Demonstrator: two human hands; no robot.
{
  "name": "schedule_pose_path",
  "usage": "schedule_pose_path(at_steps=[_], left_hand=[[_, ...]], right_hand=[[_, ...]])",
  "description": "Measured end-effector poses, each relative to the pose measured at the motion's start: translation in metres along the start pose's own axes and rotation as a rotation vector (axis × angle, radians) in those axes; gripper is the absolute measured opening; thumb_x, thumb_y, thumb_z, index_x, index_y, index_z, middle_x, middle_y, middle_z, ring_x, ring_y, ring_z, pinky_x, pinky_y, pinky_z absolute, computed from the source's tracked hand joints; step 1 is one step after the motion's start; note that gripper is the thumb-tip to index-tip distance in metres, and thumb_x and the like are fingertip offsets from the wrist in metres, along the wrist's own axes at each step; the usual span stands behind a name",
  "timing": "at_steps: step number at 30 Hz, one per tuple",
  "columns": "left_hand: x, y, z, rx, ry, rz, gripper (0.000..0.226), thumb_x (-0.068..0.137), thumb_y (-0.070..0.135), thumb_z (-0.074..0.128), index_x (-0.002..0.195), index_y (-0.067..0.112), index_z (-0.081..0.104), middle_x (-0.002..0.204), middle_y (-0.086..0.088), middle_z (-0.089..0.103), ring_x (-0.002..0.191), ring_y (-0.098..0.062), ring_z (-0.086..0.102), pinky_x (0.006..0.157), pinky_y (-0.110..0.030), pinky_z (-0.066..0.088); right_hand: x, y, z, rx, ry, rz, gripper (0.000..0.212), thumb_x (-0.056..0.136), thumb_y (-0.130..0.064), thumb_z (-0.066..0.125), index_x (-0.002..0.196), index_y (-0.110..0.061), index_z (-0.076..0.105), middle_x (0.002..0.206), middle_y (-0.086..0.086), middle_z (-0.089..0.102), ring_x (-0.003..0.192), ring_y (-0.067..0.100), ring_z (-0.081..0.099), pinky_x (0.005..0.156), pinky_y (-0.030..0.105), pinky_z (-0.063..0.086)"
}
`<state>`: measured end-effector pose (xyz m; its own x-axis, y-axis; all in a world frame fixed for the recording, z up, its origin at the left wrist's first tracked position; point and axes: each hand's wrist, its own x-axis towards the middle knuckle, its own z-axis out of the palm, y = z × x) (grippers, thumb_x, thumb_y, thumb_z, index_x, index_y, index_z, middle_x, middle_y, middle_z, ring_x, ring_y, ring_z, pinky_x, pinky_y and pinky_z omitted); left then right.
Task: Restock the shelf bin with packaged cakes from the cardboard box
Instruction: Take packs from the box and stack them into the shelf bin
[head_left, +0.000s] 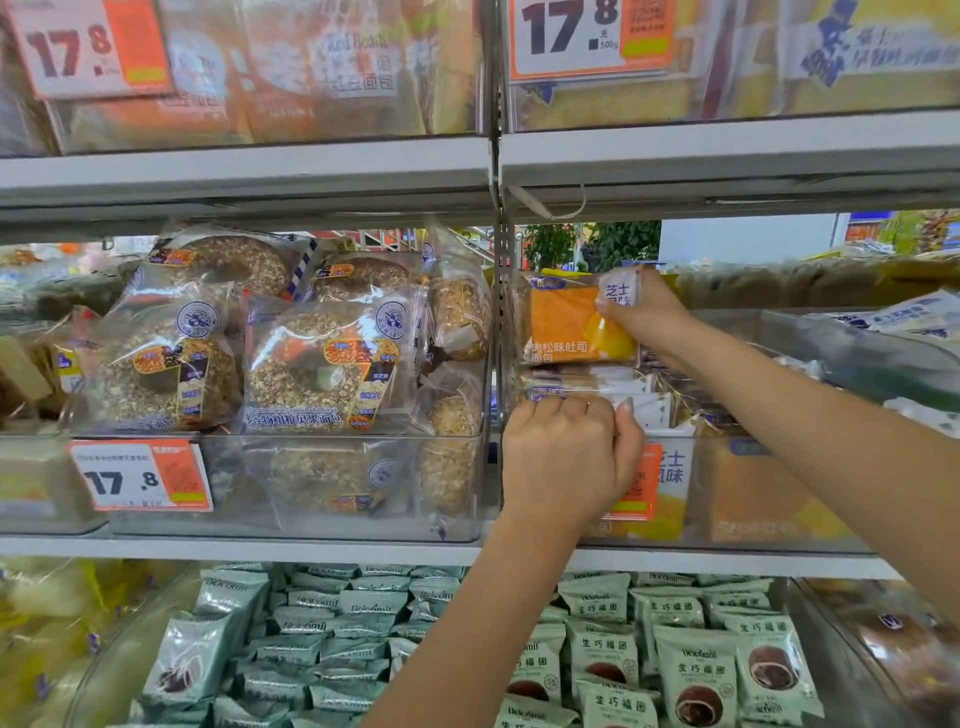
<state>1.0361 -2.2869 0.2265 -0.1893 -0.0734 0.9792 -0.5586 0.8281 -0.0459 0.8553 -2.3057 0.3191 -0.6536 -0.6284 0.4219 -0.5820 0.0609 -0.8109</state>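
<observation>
Gripped in the curled left hand (566, 457) are packets (639, 402) at the front rim of the clear bin (769, 525). Above them, an orange cake pack (569, 325) is pinched at its right end by the right hand (649, 312), over the bin's left side.

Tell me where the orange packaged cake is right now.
Head view, right of centre: the orange packaged cake is gripped by the right hand, above the clear shelf bin.

Grey metal shelves (244, 171) run in tiers across a shop aisle — a perforated upright (501, 312) splits them, green foliage (618, 244) and a pale wall (743, 236) showing behind.
</observation>
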Motion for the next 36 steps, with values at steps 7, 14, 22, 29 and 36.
schedule_pose_path(at_steps=[7,14,22,29,36], left_hand=[[-0.001,0.000,0.000,0.009,-0.011,-0.008,0.068,0.098,0.032,0.014,0.057,0.018,0.066,0.051,0.003,0.060,0.046,-0.017,0.052,0.052,-0.026,0.034],[0.001,0.001,-0.002,0.013,-0.047,0.013,0.060,0.096,0.029,0.021,0.056,0.017,0.065,0.050,0.002,0.058,0.045,-0.018,0.051,0.052,-0.026,0.034],[0.006,-0.001,-0.011,-0.049,-0.171,0.072,0.037,0.093,0.028,0.039,0.076,0.011,0.068,0.078,-0.007,0.070,0.078,-0.026,0.066,0.072,-0.034,0.044],[-0.096,0.008,-0.066,-0.408,0.049,0.008,0.034,0.101,0.029,0.028,0.122,0.007,0.044,0.121,-0.022,0.056,0.116,-0.032,0.046,0.107,-0.044,0.032],[-0.328,0.036,-0.129,-0.328,-0.486,-0.144,0.029,0.087,0.023,0.047,0.112,0.009,0.048,0.103,-0.017,0.063,0.097,-0.028,0.048,0.083,-0.043,0.038]], right_hand=[[-0.003,0.001,0.002,-0.075,-0.064,0.116,0.077,0.084,-0.030,0.070,0.140,-0.009,0.021,0.135,0.009,0.048,0.120,0.027,0.051,0.099,0.042,0.046],[-0.007,-0.009,-0.006,-0.084,-0.002,0.228,0.105,0.075,-0.026,0.077,0.146,-0.011,0.002,0.145,0.017,0.036,0.127,0.033,0.044,0.102,0.042,0.043],[-0.112,-0.028,-0.043,-0.189,0.105,-0.081,0.065,0.083,-0.018,0.068,0.138,-0.010,0.034,0.130,0.008,0.044,0.118,0.021,0.046,0.090,0.027,0.038],[-0.301,0.045,-0.040,-0.086,0.328,-0.476,0.028,0.087,-0.004,0.056,0.107,-0.023,0.048,0.104,-0.003,0.051,0.094,0.014,0.054,0.085,0.022,0.044],[-0.482,0.217,0.036,-0.321,-0.217,0.080,0.031,0.089,-0.006,0.056,0.102,-0.032,0.047,0.098,-0.013,0.048,0.097,0.008,0.052,0.085,0.027,0.047]])
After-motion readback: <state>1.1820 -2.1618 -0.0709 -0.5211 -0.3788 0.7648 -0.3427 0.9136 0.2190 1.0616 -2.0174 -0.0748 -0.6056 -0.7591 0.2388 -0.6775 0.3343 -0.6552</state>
